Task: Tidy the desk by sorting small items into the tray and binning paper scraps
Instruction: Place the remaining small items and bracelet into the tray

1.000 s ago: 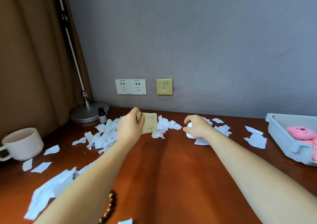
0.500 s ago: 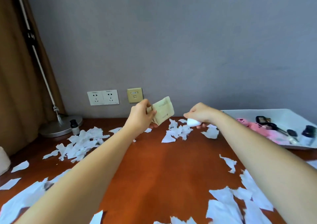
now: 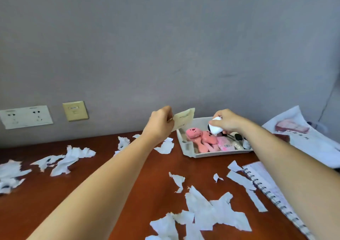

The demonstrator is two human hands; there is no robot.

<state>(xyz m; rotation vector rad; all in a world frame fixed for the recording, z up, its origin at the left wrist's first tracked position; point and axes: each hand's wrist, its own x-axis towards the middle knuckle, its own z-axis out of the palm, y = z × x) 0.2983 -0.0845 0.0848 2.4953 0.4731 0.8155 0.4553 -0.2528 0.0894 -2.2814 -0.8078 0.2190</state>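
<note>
Left hand (image 3: 161, 123): pinches beige packet (image 3: 184, 119), beside tray (image 3: 189, 150).
Right hand (image 3: 227, 121): grips white egg-shaped thing (image 3: 215, 127) over tray.

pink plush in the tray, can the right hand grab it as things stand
Likely not yet. The right hand hangs just above the pink plush with nothing between them, but its grip is full: it holds a small white object.

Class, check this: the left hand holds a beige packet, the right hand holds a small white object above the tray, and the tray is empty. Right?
Wrong on the tray: the head view shows pink plush toys and other small items in it. The left hand does hold the beige packet, the right hand the small white object above the tray.
</note>
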